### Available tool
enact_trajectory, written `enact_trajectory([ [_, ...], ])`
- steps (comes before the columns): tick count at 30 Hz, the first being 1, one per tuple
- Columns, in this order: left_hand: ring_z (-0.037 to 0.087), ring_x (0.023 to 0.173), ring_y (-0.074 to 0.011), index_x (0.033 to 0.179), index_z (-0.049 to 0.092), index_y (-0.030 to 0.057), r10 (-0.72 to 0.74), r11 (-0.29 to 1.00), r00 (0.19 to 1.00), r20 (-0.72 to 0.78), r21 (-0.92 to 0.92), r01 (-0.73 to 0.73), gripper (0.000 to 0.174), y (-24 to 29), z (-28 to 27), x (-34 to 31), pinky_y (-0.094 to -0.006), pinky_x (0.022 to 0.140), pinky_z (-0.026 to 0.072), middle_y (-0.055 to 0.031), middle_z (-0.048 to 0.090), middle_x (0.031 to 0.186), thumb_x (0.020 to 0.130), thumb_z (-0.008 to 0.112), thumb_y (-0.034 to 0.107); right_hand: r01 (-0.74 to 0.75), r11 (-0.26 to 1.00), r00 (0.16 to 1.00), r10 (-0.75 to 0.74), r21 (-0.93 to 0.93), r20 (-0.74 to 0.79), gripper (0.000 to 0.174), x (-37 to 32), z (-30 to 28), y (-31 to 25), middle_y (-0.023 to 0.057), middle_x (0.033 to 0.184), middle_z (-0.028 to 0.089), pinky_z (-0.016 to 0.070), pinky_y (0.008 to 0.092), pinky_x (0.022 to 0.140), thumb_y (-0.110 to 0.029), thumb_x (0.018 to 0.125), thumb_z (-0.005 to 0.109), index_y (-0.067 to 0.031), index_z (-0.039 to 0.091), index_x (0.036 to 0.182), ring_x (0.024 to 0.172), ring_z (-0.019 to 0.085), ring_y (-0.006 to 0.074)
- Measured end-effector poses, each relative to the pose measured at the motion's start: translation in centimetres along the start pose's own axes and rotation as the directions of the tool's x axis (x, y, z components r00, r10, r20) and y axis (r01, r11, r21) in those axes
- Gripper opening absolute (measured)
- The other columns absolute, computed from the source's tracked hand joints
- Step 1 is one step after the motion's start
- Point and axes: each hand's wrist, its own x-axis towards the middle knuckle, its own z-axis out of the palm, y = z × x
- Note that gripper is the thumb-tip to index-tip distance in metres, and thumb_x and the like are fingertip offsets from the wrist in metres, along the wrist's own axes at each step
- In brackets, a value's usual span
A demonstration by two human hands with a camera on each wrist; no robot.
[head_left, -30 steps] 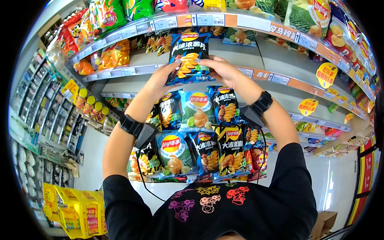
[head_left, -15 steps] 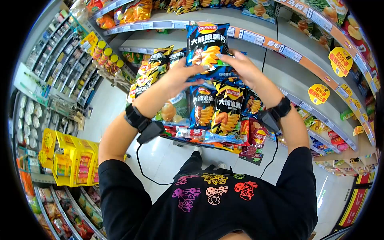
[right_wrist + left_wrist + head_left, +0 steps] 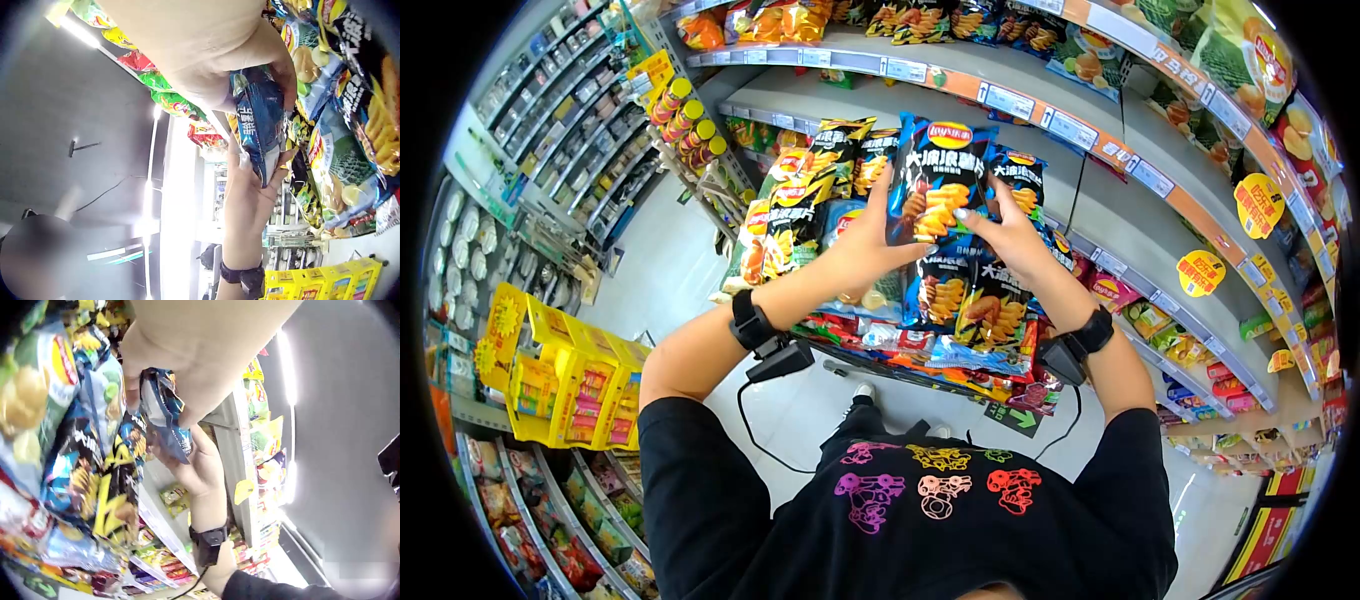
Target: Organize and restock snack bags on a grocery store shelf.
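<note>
Both hands hold one blue-and-black Lay's chip bag point(image 3: 940, 180) upright by its sides, thumbs on its front. The left hand point(image 3: 868, 240) grips the left edge and the right hand point(image 3: 1012, 235) the right edge. In the left wrist view, the end of the held bag point(image 3: 164, 415) shows between the hands. From the right wrist, its blue crimped end point(image 3: 259, 125) appears. Below and around it lies a stack of chip bags, with a similar blue-and-black bag point(image 3: 940, 295), a black chip bag point(image 3: 990, 312) and a light blue bag point(image 3: 870, 297) at the front.
Yellow-and-black bags point(image 3: 795, 225) lean at the stack's left. Behind it curve store shelves with a price-tag rail point(image 3: 1050, 122) and round yellow signs point(image 3: 1258, 205). A yellow display rack point(image 3: 565, 385) stands at left; the tiled floor point(image 3: 730, 385) shows below.
The held bag has come down and away from the shelf to over the stack. The head view has tilted down, showing more floor. Both hands still hold the bag.
</note>
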Motion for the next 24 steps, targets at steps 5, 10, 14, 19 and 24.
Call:
enact_trajectory([
  [5,0.040,0.118,-0.0446,0.144,0.004,0.0075,0.068,0.924,0.981,0.183,0.359,-0.131,0.106,-5.3,-6.1,3.9,-0.0422,0.098,0.0367,-0.0332,0.033,0.128,0.069,0.075,0.032,0.097,0.959,0.988,-0.126,-0.266,-0.093,0.061,7.1,3.4,2.2,0.0154,0.116,0.056,0.0429,0.0324,0.089,-0.021,0.082,0.063,0.0021,0.035,0.130,0.104,0.055,0.0224],
  [10,0.046,0.114,-0.0445,0.143,0.009,0.0047,-0.008,0.887,0.963,0.268,0.446,-0.117,0.101,-8.6,-10.5,8.2,-0.0421,0.096,0.0381,-0.0336,0.042,0.121,0.071,0.072,0.037,-0.047,0.829,0.984,-0.058,-0.558,-0.169,0.060,12.0,6.2,3.5,0.0212,0.124,0.050,0.0418,0.0343,0.092,-0.029,0.086,0.060,0.0048,0.036,0.131,0.113,0.051,0.0287],
  [14,0.047,0.112,-0.0450,0.140,0.019,0.0019,-0.062,0.864,0.943,0.326,0.490,-0.112,0.090,-10.2,-11.6,10.0,-0.0439,0.095,0.0380,-0.0336,0.048,0.116,0.075,0.068,0.040,-0.167,0.712,0.971,-0.002,-0.682,-0.240,0.059,12.9,7.5,4.1,0.0259,0.120,0.052,0.0414,0.0349,0.092,-0.033,0.087,0.057,0.0052,0.039,0.128,0.114,0.051,0.0319],
  [19,0.049,0.103,-0.0374,0.130,0.041,0.0044,0.131,0.652,0.942,0.308,0.689,-0.316,0.070,-11.2,-11.9,10.2,-0.0409,0.087,0.0417,-0.0245,0.051,0.111,0.076,0.065,0.041,-0.111,0.390,0.952,-0.223,-0.914,-0.211,0.054,11.4,9.0,3.8,0.0247,0.119,0.052,0.0409,0.0405,0.093,-0.033,0.087,0.055,0.0028,0.044,0.125,0.113,0.050,0.0351],
  [24,0.039,0.121,-0.0334,0.131,0.043,0.0100,0.316,0.600,0.925,0.213,0.710,-0.369,0.059,-12.1,-11.3,9.4,-0.0486,0.095,0.0347,-0.0167,0.042,0.131,0.084,0.054,0.044,0.172,0.252,0.895,-0.444,-0.952,0.044,0.048,11.0,8.9,2.1,0.0170,0.129,0.047,0.0315,0.0408,0.103,-0.029,0.088,0.050,-0.0015,0.044,0.127,0.125,0.037,0.0324],
])
